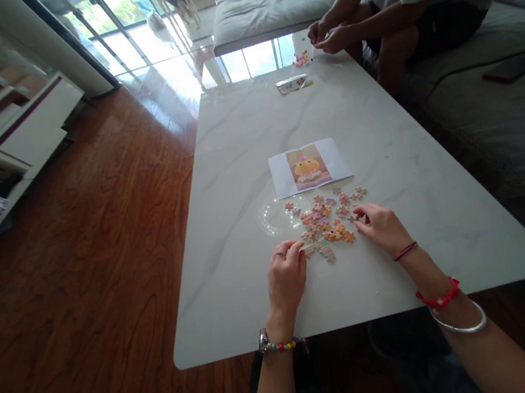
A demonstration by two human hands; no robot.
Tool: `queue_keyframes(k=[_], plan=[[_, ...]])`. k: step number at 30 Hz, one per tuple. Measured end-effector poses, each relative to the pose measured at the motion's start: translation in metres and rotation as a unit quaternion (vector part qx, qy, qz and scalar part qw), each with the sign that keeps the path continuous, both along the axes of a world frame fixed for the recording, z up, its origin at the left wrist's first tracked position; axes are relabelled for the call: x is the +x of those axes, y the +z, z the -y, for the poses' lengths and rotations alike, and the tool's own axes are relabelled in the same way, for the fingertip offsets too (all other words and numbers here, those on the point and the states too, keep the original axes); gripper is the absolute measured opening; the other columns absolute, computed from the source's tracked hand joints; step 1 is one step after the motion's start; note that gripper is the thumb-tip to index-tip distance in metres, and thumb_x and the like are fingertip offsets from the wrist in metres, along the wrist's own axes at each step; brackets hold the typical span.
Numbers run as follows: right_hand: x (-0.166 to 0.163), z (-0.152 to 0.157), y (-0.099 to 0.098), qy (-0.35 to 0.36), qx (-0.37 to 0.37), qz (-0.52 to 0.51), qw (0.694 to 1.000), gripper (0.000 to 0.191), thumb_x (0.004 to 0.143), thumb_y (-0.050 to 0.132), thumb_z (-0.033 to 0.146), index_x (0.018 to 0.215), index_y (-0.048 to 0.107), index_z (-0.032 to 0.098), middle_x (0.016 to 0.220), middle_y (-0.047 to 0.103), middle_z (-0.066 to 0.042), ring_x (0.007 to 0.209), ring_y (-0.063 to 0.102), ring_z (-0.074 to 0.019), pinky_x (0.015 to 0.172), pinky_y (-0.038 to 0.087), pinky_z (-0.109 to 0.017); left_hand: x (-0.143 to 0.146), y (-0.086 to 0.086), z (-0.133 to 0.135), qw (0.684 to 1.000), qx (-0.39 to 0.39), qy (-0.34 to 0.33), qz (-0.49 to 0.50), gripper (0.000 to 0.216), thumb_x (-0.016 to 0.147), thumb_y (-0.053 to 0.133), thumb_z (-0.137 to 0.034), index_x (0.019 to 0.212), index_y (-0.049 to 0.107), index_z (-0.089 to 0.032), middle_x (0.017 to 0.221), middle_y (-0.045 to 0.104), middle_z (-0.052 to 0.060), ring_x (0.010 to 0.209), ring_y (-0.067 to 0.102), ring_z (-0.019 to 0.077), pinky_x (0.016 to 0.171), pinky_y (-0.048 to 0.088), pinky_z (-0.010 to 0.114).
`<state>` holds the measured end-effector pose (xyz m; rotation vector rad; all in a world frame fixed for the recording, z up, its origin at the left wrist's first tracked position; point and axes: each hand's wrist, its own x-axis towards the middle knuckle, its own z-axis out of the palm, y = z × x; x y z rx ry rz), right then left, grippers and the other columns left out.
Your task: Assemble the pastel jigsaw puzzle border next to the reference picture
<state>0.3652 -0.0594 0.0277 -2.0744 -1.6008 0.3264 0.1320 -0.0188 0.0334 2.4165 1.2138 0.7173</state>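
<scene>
at the left, beads ring the left wrist at the table edge; they could catch on it if the arm dragged back low. the left hand has thumb and fingers drawn together at the left side of the pieces; i cannot tell whether it grips one. a careless sweep there could jar the pale group just beside the fingertips. the pieces lie heaped mid-table, some overlapping, so pulling one out could scatter others. beyond them the sheet lies creased and loose; a reaching knuckle could push it askew. the yellow cluster looks joined and could break apart if lifted by one end. the right hand, fingers curled at the right side, may be pinching a piece; i cannot tell. its bangle could knock the table edge.
</scene>
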Motion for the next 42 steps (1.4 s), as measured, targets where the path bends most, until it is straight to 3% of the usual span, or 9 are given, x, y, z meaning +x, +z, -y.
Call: queue_keyframes(k=[8, 14, 26, 31, 37, 42], plan=[[0.004, -0.003, -0.006, -0.015, 0.020, 0.024, 0.999, 0.012, 0.073, 0.051, 0.021, 0.081, 0.058, 0.017, 0.083, 0.060, -0.006, 0.071, 0.055, -0.0176, 0.070, 0.043, -0.030, -0.006, -0.003, -0.005, 0.999, 0.007, 0.053, 0.011, 0.017, 0.080, 0.046, -0.016, 0.094, 0.055, -0.020, 0.095, 0.056, 0.005, 0.089, 0.054, 0.0172, 0.081, 0.045, 0.032], [0.033, 0.001, -0.012, -0.108, 0.056, 0.058, 0.991, 0.021, 0.072, 0.050, 0.020, 0.090, 0.060, 0.015, 0.089, 0.057, -0.010, 0.077, 0.054, -0.0199, 0.076, 0.043, -0.033, -0.005, -0.002, -0.005, 0.998, 0.006, 0.059, 0.024, 0.017, 0.080, 0.046, -0.016, 0.094, 0.055, -0.019, 0.096, 0.056, 0.006, 0.089, 0.054, 0.0177, 0.081, 0.046, 0.033], [0.033, -0.022, -0.024, -0.083, 0.050, 0.052, 0.994, 0.031, 0.074, 0.048, 0.020, 0.102, 0.060, 0.016, 0.091, 0.052, -0.009, 0.079, 0.052, -0.0187, 0.076, 0.044, -0.032, -0.006, 0.001, -0.015, 0.998, -0.003, 0.052, 0.027, 0.017, 0.080, 0.045, -0.016, 0.094, 0.054, -0.019, 0.097, 0.056, 0.006, 0.089, 0.054, 0.0180, 0.080, 0.046, 0.034], [0.034, -0.030, -0.022, -0.086, 0.052, 0.038, 0.994, 0.020, 0.073, 0.049, 0.020, 0.087, 0.063, 0.018, 0.088, 0.049, -0.007, 0.076, 0.051, -0.0177, 0.075, 0.044, -0.032, -0.009, 0.000, -0.025, 0.999, -0.006, 0.046, 0.025, 0.017, 0.080, 0.046, -0.016, 0.094, 0.054, -0.019, 0.098, 0.056, 0.006, 0.089, 0.055, 0.0182, 0.080, 0.047, 0.035], [0.043, -0.033, -0.021, -0.111, 0.052, 0.057, 0.991, 0.035, 0.073, 0.047, 0.019, 0.107, 0.055, 0.016, 0.092, 0.048, -0.009, 0.081, 0.050, -0.0199, 0.076, 0.043, -0.033, -0.010, 0.000, -0.032, 0.998, -0.014, 0.055, 0.018, 0.018, 0.080, 0.045, -0.015, 0.094, 0.055, -0.019, 0.098, 0.056, 0.006, 0.091, 0.055, 0.0178, 0.082, 0.046, 0.034], [0.046, -0.034, -0.025, -0.103, 0.025, 0.056, 0.993, 0.019, 0.074, 0.048, 0.020, 0.087, 0.061, 0.015, 0.088, 0.049, -0.008, 0.078, 0.051, -0.0188, 0.075, 0.043, -0.032, -0.010, 0.000, -0.033, 0.998, -0.016, 0.051, 0.017, 0.018, 0.080, 0.045, -0.014, 0.094, 0.055, -0.019, 0.098, 0.056, 0.006, 0.090, 0.055, 0.0180, 0.080, 0.047, 0.034]])
